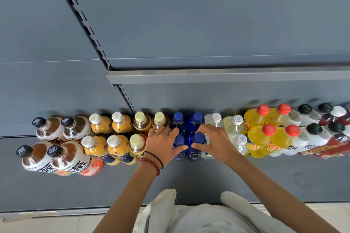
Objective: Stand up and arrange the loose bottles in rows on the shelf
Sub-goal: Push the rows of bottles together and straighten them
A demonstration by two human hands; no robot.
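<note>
Upright bottles stand in two rows along the grey shelf (pixel 189 179). In the middle are blue bottles: two at the back (pixel 197 119) and two in front. My left hand (pixel 161 142) grips the front left blue bottle (pixel 179 143), thumb across its front. My right hand (pixel 212 139) grips the front right blue bottle (pixel 198 141), thumb on its shoulder. The two front blue bottles stand side by side, nearly touching. To the left stand pale-capped tea bottles (pixel 139 121) and orange juice bottles (pixel 113 143). Clear bottles (pixel 234 125) stand just right of my right hand.
Black-capped tea bottles (pixel 55 155) stand at the far left. Yellow bottles with red caps (pixel 265 134), clear ones with black caps (pixel 312 132) and dark red ones (pixel 337 134) fill the right. An upper shelf edge (pixel 208 76) juts out above. The shelf's front strip lies bare.
</note>
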